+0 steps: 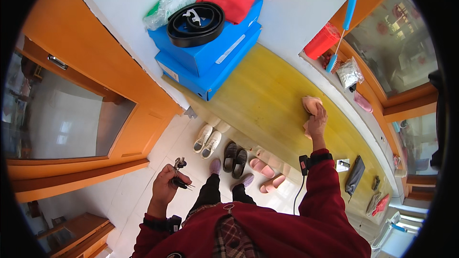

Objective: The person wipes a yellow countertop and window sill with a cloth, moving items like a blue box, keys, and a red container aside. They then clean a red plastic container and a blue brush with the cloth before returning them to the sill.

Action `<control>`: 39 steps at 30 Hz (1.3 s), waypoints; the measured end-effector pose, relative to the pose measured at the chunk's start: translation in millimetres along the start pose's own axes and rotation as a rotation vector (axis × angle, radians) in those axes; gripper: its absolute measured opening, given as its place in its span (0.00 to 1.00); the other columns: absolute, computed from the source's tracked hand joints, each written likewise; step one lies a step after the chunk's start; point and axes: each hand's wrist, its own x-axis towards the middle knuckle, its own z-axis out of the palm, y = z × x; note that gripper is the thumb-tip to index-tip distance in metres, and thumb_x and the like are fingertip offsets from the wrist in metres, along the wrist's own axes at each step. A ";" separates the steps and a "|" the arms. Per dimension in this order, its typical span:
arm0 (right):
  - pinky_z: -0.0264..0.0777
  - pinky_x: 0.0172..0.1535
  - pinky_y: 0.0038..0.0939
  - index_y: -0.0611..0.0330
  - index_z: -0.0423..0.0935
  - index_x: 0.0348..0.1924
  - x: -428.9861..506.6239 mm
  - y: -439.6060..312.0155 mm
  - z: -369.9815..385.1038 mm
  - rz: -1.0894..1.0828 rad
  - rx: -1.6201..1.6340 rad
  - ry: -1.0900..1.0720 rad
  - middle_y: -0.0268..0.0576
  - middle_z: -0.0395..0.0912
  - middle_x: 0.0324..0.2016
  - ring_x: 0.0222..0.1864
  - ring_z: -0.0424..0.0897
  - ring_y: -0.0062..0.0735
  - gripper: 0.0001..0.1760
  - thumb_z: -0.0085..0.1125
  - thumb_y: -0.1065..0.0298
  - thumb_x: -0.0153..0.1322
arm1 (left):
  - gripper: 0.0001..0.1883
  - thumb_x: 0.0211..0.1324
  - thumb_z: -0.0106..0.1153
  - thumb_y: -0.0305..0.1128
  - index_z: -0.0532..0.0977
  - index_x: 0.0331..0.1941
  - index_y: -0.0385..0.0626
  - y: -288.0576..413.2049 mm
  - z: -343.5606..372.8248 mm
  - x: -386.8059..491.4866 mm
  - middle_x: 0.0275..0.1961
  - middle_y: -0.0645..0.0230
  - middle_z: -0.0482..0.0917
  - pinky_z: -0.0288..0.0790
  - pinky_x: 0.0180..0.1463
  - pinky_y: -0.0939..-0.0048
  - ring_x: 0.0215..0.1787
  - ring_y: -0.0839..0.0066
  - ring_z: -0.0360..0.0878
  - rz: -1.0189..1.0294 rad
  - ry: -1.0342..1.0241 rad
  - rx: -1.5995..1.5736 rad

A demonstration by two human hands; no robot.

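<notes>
In my left hand [164,185] is a bunch of keys [179,179] on a ring, with a black fob and thin metal pieces sticking out; I hold it above the tiled floor. My right hand [317,123] presses on a crumpled pink cloth [311,105], its fingers closed over it. The cloth lies on a yellow table top [258,89], well to the right of two stacked blue shoe boxes [215,57]. A coiled black belt [195,25] rests on the upper box, beside a red fabric pouch [233,0] and a clear plastic bag [175,3].
White sneakers [207,141], black shoes [235,159] and pink slippers [267,173] stand on the floor by the table. At right on the table are a dark pouch [355,175] and folded cloths [378,204]. A red canister [321,41] and blue-handled brush [340,36] occupy the sill. An orange door [143,122] stands left.
</notes>
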 end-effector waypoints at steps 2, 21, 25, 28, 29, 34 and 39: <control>0.65 0.66 0.48 0.57 0.70 0.64 -15.1 13.8 9.9 0.087 -0.062 0.021 0.55 0.71 0.63 0.63 0.69 0.59 0.32 0.49 0.81 0.65 | 0.05 0.69 0.41 0.27 0.65 0.34 0.45 -1.9 -2.2 0.7 0.35 0.47 0.85 0.78 0.53 0.55 0.40 0.55 0.86 -0.004 -0.008 -0.010; 0.64 0.68 0.41 0.60 0.73 0.62 -65.5 -267.4 43.9 -0.508 0.735 -0.446 0.50 0.71 0.62 0.64 0.69 0.51 0.35 0.57 0.83 0.59 | 0.06 0.70 0.40 0.26 0.65 0.36 0.42 11.1 11.5 18.0 0.36 0.46 0.84 0.77 0.55 0.54 0.41 0.54 0.85 -0.050 -0.105 0.059; 0.64 0.65 0.49 0.64 0.72 0.62 10.8 -199.5 49.8 -0.274 0.858 -0.179 0.57 0.71 0.60 0.62 0.69 0.57 0.32 0.53 0.82 0.62 | 0.06 0.70 0.39 0.26 0.65 0.36 0.42 13.5 10.1 17.5 0.37 0.46 0.84 0.76 0.56 0.55 0.43 0.54 0.84 -0.059 -0.095 0.070; 0.63 0.65 0.52 0.66 0.71 0.62 39.2 -168.8 69.8 -0.184 0.333 -0.090 0.59 0.71 0.61 0.62 0.68 0.62 0.31 0.52 0.80 0.63 | 0.06 0.71 0.39 0.27 0.65 0.36 0.42 11.2 2.7 12.2 0.37 0.46 0.84 0.77 0.56 0.57 0.43 0.55 0.85 -0.076 -0.081 0.026; 0.63 0.65 0.52 0.66 0.71 0.62 33.6 -171.8 76.2 -0.218 0.284 -0.130 0.59 0.70 0.61 0.62 0.67 0.63 0.32 0.52 0.80 0.62 | 0.06 0.71 0.39 0.27 0.65 0.36 0.42 10.1 -0.8 9.0 0.37 0.46 0.84 0.76 0.56 0.57 0.43 0.55 0.85 -0.068 -0.073 0.039; 0.59 0.71 0.47 0.63 0.69 0.66 -48.7 -246.8 66.1 -0.421 0.453 -0.408 0.52 0.69 0.65 0.67 0.65 0.57 0.35 0.50 0.81 0.64 | 0.06 0.71 0.39 0.28 0.66 0.37 0.43 4.9 -19.4 -8.1 0.37 0.45 0.84 0.76 0.56 0.55 0.42 0.53 0.85 -0.033 -0.006 -0.017; 0.62 0.69 0.45 0.61 0.71 0.64 -56.3 -331.7 46.6 -0.869 0.766 -0.774 0.49 0.69 0.65 0.66 0.68 0.52 0.37 0.58 0.81 0.59 | 0.06 0.71 0.39 0.27 0.66 0.36 0.42 1.7 -30.9 -16.4 0.37 0.45 0.84 0.76 0.56 0.54 0.43 0.53 0.84 -0.003 0.038 -0.032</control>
